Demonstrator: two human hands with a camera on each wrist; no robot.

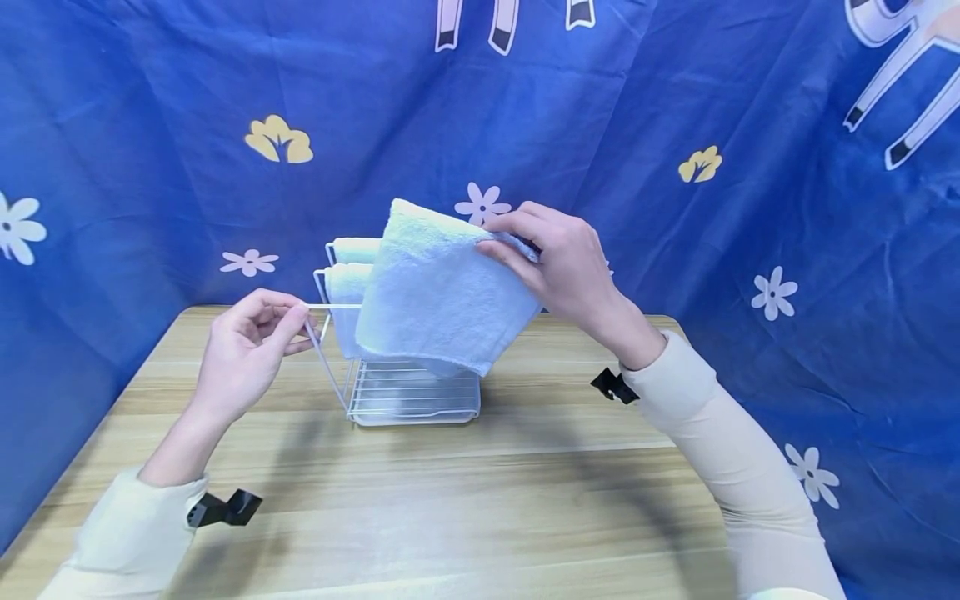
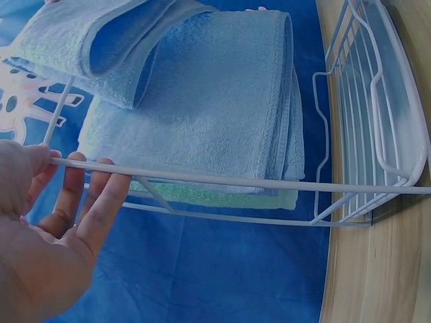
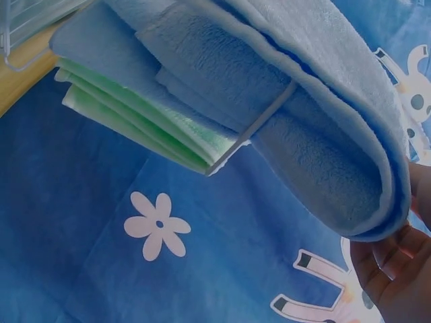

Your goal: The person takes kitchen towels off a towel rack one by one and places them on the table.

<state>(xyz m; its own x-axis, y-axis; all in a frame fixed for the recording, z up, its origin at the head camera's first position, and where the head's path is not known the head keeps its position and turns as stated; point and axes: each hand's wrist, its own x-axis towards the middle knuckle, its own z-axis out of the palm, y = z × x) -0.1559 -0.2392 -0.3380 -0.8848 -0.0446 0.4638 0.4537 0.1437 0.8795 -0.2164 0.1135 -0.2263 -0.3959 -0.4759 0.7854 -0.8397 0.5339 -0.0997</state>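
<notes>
My left hand (image 1: 243,350) pinches the front left corner of a white wire rack (image 1: 333,306) between thumb and fingers. In the left wrist view its fingertips lie along the top bar (image 2: 236,180). My right hand (image 1: 570,258) grips the upper right edge of a light blue towel (image 1: 442,292), thumb in front and fingers behind. That towel is folded over and spans the front of the rack, hiding much of the frame. Behind it, other folded towels (image 1: 348,283) hang over the rear bars. A green towel (image 3: 135,121) shows under blue cloth in the right wrist view.
At the rack's foot, a wire shelf sits over a shallow pale tray (image 1: 412,420). The rack stands on a wood-grain table (image 1: 420,500) near its back edge. Behind it hangs a blue curtain (image 1: 360,92) with flowers and animal figures.
</notes>
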